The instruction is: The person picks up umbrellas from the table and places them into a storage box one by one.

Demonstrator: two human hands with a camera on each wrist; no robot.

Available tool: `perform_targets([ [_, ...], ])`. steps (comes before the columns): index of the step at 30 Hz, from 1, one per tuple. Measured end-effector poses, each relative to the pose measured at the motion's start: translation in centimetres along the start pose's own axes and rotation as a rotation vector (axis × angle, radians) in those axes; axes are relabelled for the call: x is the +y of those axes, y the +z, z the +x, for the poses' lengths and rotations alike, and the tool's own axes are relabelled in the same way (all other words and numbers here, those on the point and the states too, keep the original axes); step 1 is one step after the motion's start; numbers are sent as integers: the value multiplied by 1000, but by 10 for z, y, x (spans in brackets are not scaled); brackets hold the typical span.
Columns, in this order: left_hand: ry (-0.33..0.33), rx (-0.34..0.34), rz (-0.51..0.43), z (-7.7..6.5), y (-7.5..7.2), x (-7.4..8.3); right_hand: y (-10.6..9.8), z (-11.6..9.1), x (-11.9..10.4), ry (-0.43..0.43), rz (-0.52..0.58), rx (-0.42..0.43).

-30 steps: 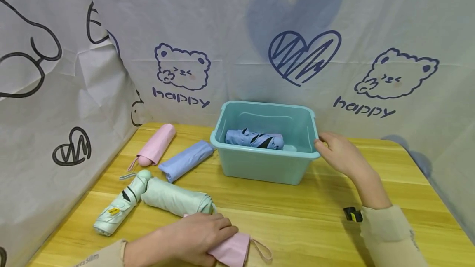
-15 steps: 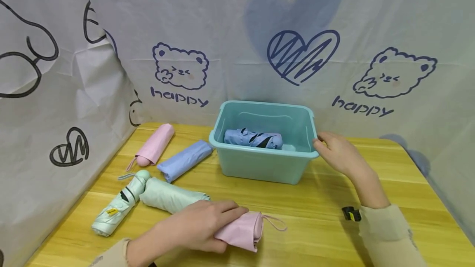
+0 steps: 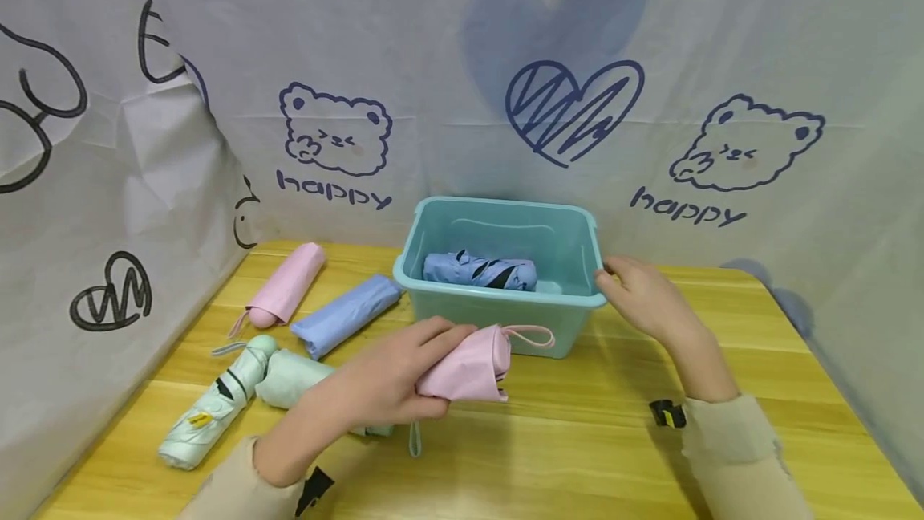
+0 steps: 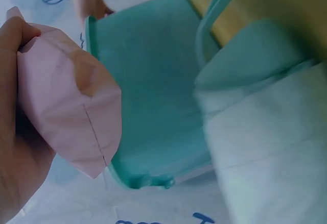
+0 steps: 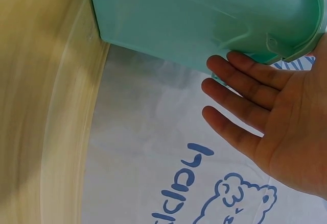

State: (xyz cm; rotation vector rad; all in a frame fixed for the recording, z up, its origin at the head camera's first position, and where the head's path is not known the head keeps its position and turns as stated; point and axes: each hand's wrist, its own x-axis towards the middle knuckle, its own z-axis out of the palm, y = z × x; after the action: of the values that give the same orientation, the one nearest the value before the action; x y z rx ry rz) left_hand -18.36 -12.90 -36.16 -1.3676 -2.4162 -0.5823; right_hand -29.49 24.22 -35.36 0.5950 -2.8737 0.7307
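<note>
Left hand is curled snug round a pink umbrella, held up just this side of the bin. That strap sticks out loose, so it might snag the bin's rim. Right hand is pretty straight-fingered at the bin's right end, so a knock could shift it.

Mid-frame on the table stands a box, one umbrella inside. My left fingers hold another umbrella before it; my right fingers are at its right end. Four umbrellas lie left and lower left.
</note>
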Motion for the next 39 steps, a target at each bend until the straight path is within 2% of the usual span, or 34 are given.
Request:
perform_targets([
  [8, -16, 46, 99, 28, -25, -16, 4, 3, 1, 8, -29, 3],
  [13, -17, 29, 120, 46, -42, -27, 3, 3, 0, 11, -75, 0],
  [20, -82, -72, 180, 69, -65, -37, 2, 4, 2, 4, -115, 7],
  [27, -158, -186, 216, 90, -80, -49, -1, 7, 1, -21, -132, 10],
  [32, -205, -268, 257, 107, -83, -60, -1, 8, 1, -41, -117, 12],
  [39, -230, -364, 273, 131, -80, -75, 0, 5, 2, -50, -89, -3],
])
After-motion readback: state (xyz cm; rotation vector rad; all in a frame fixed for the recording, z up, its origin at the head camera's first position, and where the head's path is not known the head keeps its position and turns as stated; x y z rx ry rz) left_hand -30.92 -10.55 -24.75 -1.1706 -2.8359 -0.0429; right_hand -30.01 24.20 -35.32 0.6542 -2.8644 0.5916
